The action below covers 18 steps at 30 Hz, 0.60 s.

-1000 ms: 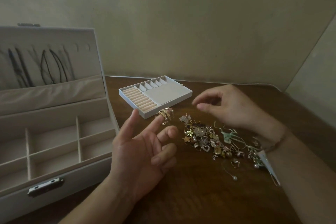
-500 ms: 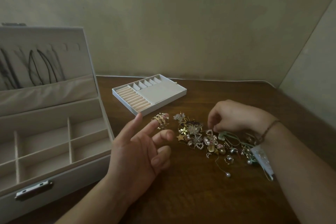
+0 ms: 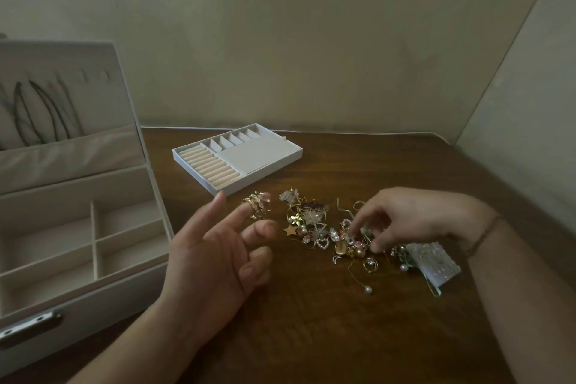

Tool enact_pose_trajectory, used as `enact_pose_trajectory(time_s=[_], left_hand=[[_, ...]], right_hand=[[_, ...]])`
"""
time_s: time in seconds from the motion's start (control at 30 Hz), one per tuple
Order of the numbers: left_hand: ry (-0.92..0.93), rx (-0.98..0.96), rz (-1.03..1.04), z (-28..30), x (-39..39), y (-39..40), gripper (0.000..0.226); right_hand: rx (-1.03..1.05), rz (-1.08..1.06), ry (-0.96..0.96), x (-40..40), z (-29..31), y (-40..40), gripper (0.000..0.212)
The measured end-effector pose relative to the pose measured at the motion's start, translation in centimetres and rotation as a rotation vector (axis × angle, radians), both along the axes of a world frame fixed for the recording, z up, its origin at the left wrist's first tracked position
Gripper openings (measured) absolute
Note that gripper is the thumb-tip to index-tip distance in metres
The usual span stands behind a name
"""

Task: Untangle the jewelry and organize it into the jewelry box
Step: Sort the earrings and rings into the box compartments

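A person's right hand (image 3: pixel 414 221), raised a second ago, is now reaching down and pinching into the tangled jewelry (image 3: pixel 330 234) on the table (image 3: pixel 311 321), likely picking another ring, while the open left hand (image 3: pixel 215 252) is carrying gold rings (image 3: pixel 257 209) near the empty jewelry box (image 3: pixel 78 243).

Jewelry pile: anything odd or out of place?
Yes. The jewelry pile lies tangled loose on the table, not in the jewelry box. The insert tray sits out on the table, askew. Gold rings are stacked on a finger of the left hand.
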<state>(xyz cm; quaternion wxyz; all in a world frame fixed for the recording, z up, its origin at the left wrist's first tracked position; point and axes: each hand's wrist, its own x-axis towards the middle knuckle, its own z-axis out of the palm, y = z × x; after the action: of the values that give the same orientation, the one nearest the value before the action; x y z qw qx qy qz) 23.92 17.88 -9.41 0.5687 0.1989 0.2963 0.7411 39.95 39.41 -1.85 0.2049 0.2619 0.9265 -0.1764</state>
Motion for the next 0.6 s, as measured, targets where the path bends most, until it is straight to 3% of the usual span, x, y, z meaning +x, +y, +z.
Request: enact_pose_trajectory(time_s=[0.13, 0.23, 0.3, 0.43, 0.6], left_hand=[[0.008, -0.014, 0.010, -0.1, -0.1, 0.0, 0.049], [0.014, -0.025, 0.010, -0.1, -0.1, 0.1, 0.051], [0.020, -0.032, 0.013, -0.1, -0.2, 0.1, 0.051], [0.026, -0.029, 0.011, 0.0, -0.2, 0.1, 0.052], [0.024, -0.061, 0.043, 0.1, 0.0, 0.1, 0.046]], right_hand=[[0.283, -0.072, 0.152, 1.0, -1.1, 0.8, 0.030], [0.278, -0.044, 0.428, 0.5, -1.9, -0.3, 0.018], [0.250, 0.020, 0.510, -0.5, -2.7, -1.6, 0.021], [0.203, 0.195, 0.329, -1.8, -4.3, -3.1, 0.042], [0.015, 0.320, 0.240, -1.1, -2.9, -3.3, 0.021]])
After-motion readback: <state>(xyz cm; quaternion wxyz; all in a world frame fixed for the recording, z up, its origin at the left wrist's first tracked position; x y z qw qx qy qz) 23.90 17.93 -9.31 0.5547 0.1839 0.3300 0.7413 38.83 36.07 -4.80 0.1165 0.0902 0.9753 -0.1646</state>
